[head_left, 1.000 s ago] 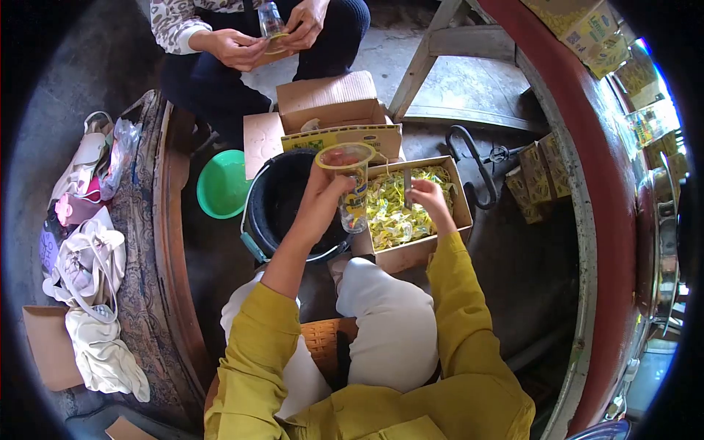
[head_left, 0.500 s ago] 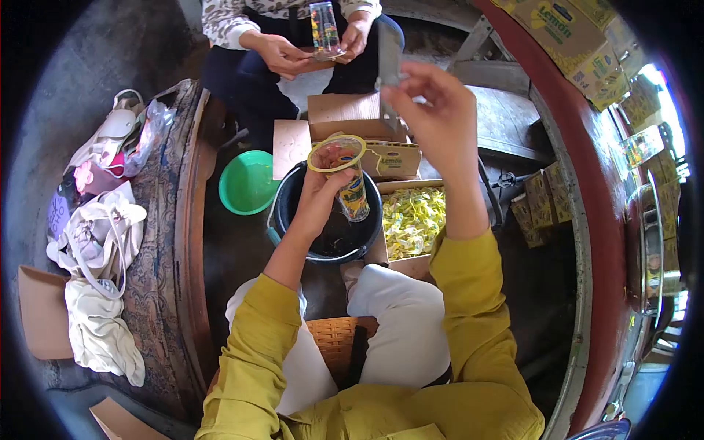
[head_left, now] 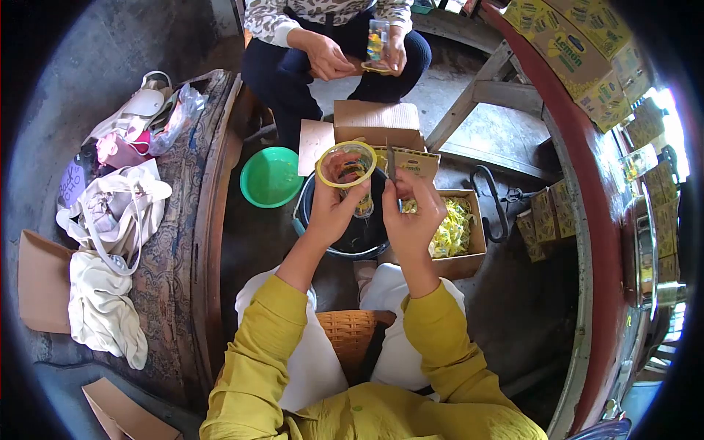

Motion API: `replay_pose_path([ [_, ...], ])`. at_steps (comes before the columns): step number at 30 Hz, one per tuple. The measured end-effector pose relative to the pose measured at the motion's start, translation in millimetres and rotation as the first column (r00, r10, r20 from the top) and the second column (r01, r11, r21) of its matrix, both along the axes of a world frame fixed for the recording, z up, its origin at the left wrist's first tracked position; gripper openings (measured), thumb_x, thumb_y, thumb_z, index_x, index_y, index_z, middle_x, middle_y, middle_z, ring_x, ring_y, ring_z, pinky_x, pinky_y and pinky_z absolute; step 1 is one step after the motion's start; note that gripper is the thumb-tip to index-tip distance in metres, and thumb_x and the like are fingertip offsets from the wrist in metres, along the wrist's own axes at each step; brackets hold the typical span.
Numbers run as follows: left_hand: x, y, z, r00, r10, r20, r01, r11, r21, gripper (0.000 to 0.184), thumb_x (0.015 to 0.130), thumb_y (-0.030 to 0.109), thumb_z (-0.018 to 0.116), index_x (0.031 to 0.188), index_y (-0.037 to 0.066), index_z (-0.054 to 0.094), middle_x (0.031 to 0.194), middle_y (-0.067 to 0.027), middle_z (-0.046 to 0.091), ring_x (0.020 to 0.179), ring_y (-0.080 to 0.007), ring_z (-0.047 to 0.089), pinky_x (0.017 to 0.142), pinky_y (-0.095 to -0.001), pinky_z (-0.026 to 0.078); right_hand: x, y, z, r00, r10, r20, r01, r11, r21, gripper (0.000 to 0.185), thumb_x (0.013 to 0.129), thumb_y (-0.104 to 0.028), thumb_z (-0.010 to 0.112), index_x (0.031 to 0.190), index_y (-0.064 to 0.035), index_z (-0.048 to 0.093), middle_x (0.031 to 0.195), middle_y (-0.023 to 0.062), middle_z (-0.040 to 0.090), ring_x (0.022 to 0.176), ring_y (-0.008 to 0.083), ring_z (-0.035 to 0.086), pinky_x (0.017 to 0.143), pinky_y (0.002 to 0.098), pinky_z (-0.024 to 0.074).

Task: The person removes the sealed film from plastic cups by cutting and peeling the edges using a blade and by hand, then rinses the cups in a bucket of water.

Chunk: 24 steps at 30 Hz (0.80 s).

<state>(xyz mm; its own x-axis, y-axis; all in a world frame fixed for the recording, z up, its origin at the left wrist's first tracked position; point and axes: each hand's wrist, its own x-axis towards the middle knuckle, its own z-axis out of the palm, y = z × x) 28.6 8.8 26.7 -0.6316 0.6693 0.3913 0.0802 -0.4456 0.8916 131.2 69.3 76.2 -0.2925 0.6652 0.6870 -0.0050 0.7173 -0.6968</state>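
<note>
My left hand (head_left: 331, 211) is wrapped around a clear plastic jar (head_left: 364, 203) with a yellow rim and a colourful printed side. The jar tilts with its open mouth toward me, over a dark bucket (head_left: 352, 253). My right hand (head_left: 416, 214) pinches a thin, flat grey blade (head_left: 390, 160), seen nearly edge-on and pointing up beside the jar's rim. Whether the blade touches the jar I cannot tell. Below and right of my right hand, a cardboard box (head_left: 469, 265) holds many small yellow wrapped pieces (head_left: 451, 231).
A green basin (head_left: 270, 177) stands left of the bucket. Opposite sits a person whose hands (head_left: 330, 57) are at another clear jar (head_left: 378, 44). An open carton (head_left: 378, 117) lies beyond the bucket. Bags (head_left: 110, 205) rest on the patterned bench (head_left: 169, 293); stacked lemon cartons (head_left: 572, 44) stand right.
My right hand has come down and left with the blade, to beside the jar's rim. The blade has turned edge-on. The view has shifted; my left hand still holds the jar.
</note>
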Motion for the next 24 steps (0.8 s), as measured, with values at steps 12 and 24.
replay_pose_path([
  [12, 5.5, 1.9, 6.2, 0.997, 0.023, -0.074, -0.025, 0.999, -0.030, 0.055, 0.076, 0.006, 0.062, 0.120, 0.002, 0.030, 0.114, -0.0121, 0.041, 0.108, -0.0210, 0.043, 0.090, -0.0336, 0.038, -5.2, 2.7, -7.9, 1.000, -0.006, 0.024, 0.005, 0.999, 0.037, 0.039, 0.066, 0.008, 0.060, 0.104, -0.0008, 0.059, 0.065, 0.0083, 0.057, 0.054, 0.0147, 0.057, 0.052, 0.0249, 0.0464],
  [24, 5.4, 1.2, 5.4, 0.977, 0.028, -0.213, -0.048, 0.995, -0.089, 0.054, 0.074, 0.008, 0.063, 0.117, 0.001, 0.031, 0.111, -0.0126, 0.041, 0.106, -0.0211, 0.044, 0.088, -0.0333, 0.039, 0.0, 8.8, -8.7, 0.994, 0.012, 0.111, -0.012, 1.000, 0.006, 0.037, 0.066, 0.008, 0.058, 0.101, -0.0001, 0.060, 0.068, 0.0100, 0.055, 0.055, 0.0165, 0.058, 0.053, 0.0257, 0.0478],
])
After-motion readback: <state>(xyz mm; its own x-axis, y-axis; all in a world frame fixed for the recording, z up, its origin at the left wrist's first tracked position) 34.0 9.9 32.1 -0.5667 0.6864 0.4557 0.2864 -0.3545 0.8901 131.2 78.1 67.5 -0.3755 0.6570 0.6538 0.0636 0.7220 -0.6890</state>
